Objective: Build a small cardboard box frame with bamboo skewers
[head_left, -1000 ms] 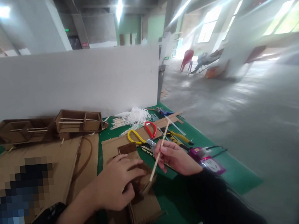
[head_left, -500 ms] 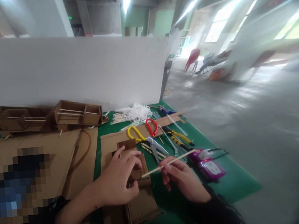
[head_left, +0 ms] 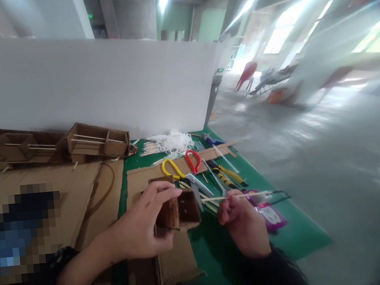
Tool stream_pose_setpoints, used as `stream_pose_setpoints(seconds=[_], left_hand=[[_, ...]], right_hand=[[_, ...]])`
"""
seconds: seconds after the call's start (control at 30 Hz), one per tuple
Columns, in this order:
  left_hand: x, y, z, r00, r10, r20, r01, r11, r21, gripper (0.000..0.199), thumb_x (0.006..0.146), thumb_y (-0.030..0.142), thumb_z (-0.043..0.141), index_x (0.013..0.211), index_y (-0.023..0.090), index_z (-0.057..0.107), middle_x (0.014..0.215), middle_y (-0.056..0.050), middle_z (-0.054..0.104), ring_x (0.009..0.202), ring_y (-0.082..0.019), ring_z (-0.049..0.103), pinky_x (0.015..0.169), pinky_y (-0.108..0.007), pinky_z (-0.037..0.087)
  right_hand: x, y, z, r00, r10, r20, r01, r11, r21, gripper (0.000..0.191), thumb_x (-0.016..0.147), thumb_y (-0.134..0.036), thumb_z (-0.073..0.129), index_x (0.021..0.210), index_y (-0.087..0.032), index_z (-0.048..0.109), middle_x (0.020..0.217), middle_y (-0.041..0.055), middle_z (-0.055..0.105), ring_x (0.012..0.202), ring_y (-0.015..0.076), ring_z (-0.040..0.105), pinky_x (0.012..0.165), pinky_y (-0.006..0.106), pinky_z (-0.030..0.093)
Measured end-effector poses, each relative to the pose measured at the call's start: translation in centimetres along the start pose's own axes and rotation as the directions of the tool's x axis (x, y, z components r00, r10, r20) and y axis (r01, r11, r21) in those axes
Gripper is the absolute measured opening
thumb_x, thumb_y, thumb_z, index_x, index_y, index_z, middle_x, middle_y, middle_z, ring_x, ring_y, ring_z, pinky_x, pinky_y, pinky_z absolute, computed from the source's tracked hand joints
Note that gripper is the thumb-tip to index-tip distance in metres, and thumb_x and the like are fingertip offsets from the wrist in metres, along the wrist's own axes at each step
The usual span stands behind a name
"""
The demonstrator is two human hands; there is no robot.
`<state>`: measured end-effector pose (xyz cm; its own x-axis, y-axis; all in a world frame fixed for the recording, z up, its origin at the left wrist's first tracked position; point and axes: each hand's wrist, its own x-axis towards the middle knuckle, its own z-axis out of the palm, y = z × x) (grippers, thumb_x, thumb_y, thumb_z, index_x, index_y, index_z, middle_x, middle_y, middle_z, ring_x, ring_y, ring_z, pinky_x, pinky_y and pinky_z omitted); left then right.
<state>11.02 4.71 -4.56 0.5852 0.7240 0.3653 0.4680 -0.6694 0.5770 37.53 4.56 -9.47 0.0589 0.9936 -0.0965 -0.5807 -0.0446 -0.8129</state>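
A small open cardboard box with an inner divider is gripped by my left hand, fingers over its top edge and thumb below. Its open side is turned toward the right. My right hand pinches a thin wooden stick, which lies nearly level and points its left end at the box, a short gap away. Under the box rests a folded cardboard piece. Just beyond it are scissors with one yellow and one red handle.
Yellow-black pliers and a purple device with a cord lie at the right. Behind are a heap of white rubber bands and sticks. Divided cardboard boxes stand along the white panel. A cardboard sheet covers the left.
My left hand has taken hold of the cardboard box and tilted it up, its opening now facing right. My right hand has moved right with the stick, which is now nearly level.
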Motion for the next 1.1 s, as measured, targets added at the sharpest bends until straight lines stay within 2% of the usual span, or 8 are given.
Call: stream_pose_setpoints(seconds=[0.2, 0.27, 0.37, 0.47, 0.67, 0.93, 1.0, 1.1], left_hand=[[-0.5, 0.9, -0.5, 0.985, -0.028, -0.170, -0.036, 0.932, -0.361, 0.080, 0.068, 0.014, 0.064, 0.140, 0.028, 0.032, 0.137, -0.011, 0.039, 0.135, -0.032, 0.039, 0.113, -0.048, 0.034], [-0.2, 1.1, -0.4, 0.963, -0.241, -0.121, 0.075, 0.672, -0.736, 0.068, 0.073, 0.023, 0.060, 0.138, 0.024, 0.038, 0.137, -0.012, 0.047, 0.130, -0.033, 0.045, 0.107, -0.046, 0.040], [0.4, 1.0, -0.4, 0.875, -0.469, 0.118, 0.145, 0.022, -0.989, 0.061, 0.071, 0.031, 0.052, 0.131, 0.017, 0.050, 0.131, -0.014, 0.057, 0.126, -0.037, 0.050, 0.100, -0.049, 0.045], [0.7, 0.8, -0.3, 0.791, -0.568, 0.225, 0.104, -0.238, -0.966, 0.056, 0.070, 0.029, 0.051, 0.125, 0.017, 0.058, 0.129, -0.011, 0.060, 0.126, -0.037, 0.050, 0.099, -0.048, 0.045], [0.6, 0.7, 0.3, 0.746, -0.625, 0.231, 0.069, -0.273, -0.960, 0.054, 0.069, 0.028, 0.055, 0.122, 0.017, 0.061, 0.129, -0.011, 0.060, 0.123, -0.037, 0.052, 0.099, -0.051, 0.045], [0.7, 0.2, 0.4, 0.827, -0.520, 0.213, 0.126, -0.198, -0.972, 0.051, 0.076, 0.035, 0.050, 0.125, 0.019, 0.055, 0.120, -0.011, 0.065, 0.117, -0.035, 0.058, 0.097, -0.051, 0.045], [0.8, 0.3, 0.1, 0.874, -0.464, 0.146, 0.151, -0.027, -0.988, 0.050, 0.078, 0.036, 0.050, 0.125, 0.020, 0.052, 0.124, -0.012, 0.063, 0.119, -0.036, 0.057, 0.098, -0.050, 0.044], [0.8, 0.6, -0.7, 0.933, -0.356, -0.061, 0.132, 0.494, -0.859, 0.051, 0.079, 0.030, 0.059, 0.128, 0.024, 0.045, 0.138, -0.010, 0.052, 0.130, -0.032, 0.047, 0.108, -0.046, 0.036]], right_hand=[[0.3, 0.3, -0.2, 1.000, 0.024, 0.009, -0.023, 0.998, -0.067, 0.013, 0.081, -0.031, 0.067, 0.088, -0.020, 0.063, 0.070, 0.0003, 0.065, 0.050, 0.0132, 0.057, 0.043, 0.024, 0.048], [0.2, 0.6, -0.1, 1.000, 0.016, 0.020, -0.014, 0.994, -0.108, 0.018, 0.081, -0.034, 0.069, 0.091, -0.019, 0.064, 0.071, 0.0007, 0.065, 0.051, 0.0135, 0.059, 0.044, 0.024, 0.048], [-0.2, 0.7, 0.2, 1.000, 0.014, 0.019, -0.011, 0.989, -0.145, 0.022, 0.083, -0.039, 0.070, 0.089, -0.019, 0.064, 0.070, 0.0005, 0.065, 0.053, 0.0133, 0.059, 0.046, 0.024, 0.049], [-0.3, 0.7, 0.4, 1.000, 0.012, 0.010, -0.010, 0.985, -0.175, 0.023, 0.084, -0.040, 0.070, 0.084, -0.018, 0.063, 0.067, -0.0001, 0.063, 0.052, 0.0133, 0.059, 0.045, 0.024, 0.049], [-0.2, 0.8, 0.4, 1.000, 0.004, 0.004, -0.003, 0.979, -0.205, 0.027, 0.082, -0.043, 0.071, 0.082, -0.018, 0.063, 0.065, -0.0004, 0.063, 0.051, 0.0128, 0.058, 0.044, 0.024, 0.049], [-0.3, 0.8, 0.5, 0.999, 0.010, 0.031, -0.003, 0.976, -0.218, 0.027, 0.083, -0.044, 0.070, 0.083, -0.018, 0.063, 0.065, -0.0013, 0.062, 0.052, 0.0125, 0.058, 0.044, 0.023, 0.049], [-0.2, 0.8, 0.4, 0.999, -0.003, 0.032, 0.010, 0.978, -0.208, 0.026, 0.083, -0.043, 0.071, 0.082, -0.018, 0.063, 0.065, -0.0012, 0.062, 0.052, 0.0122, 0.058, 0.044, 0.023, 0.049], [-0.1, 0.8, 0.2, 0.999, -0.048, 0.011, 0.049, 0.984, -0.169, 0.024, 0.083, -0.040, 0.071, 0.081, -0.018, 0.063, 0.066, -0.0017, 0.062, 0.052, 0.0122, 0.058, 0.044, 0.023, 0.050]])
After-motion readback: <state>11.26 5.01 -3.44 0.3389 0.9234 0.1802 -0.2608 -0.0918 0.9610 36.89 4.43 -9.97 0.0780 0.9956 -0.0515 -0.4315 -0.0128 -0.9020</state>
